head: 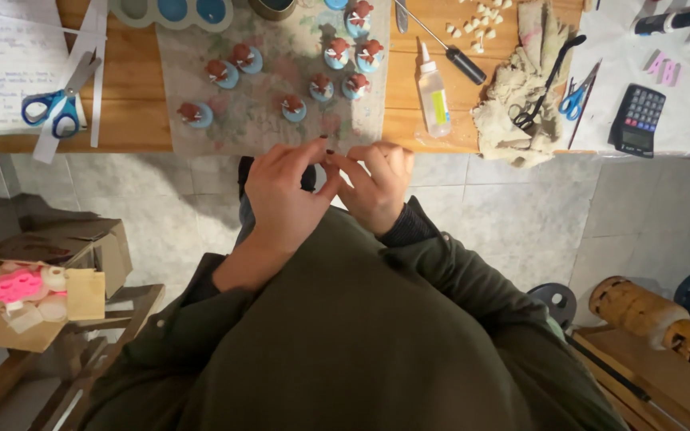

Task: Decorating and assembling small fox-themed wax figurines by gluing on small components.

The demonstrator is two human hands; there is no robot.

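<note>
Pinching something tiny between both hands' fingers, left hand and right hand meet just beside the bench; steady fingertip pressure seems needed.

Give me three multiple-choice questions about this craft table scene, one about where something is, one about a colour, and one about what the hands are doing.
1. Where does the glue bottle lie?
A. right of the patterned sheet
B. on the floor
C. in the cardboard box

2. What colour are the handles of the scissors on the left?
A. red
B. blue
C. yellow

3. How are the left hand and right hand placed?
A. spread far apart
B. flat on the table
C. fingertips together at the table edge

Answers: A, it rests on bare wood beside the sheet; B, both loops are blue; C, the fingers meet, pinching something too small to identify.
</note>
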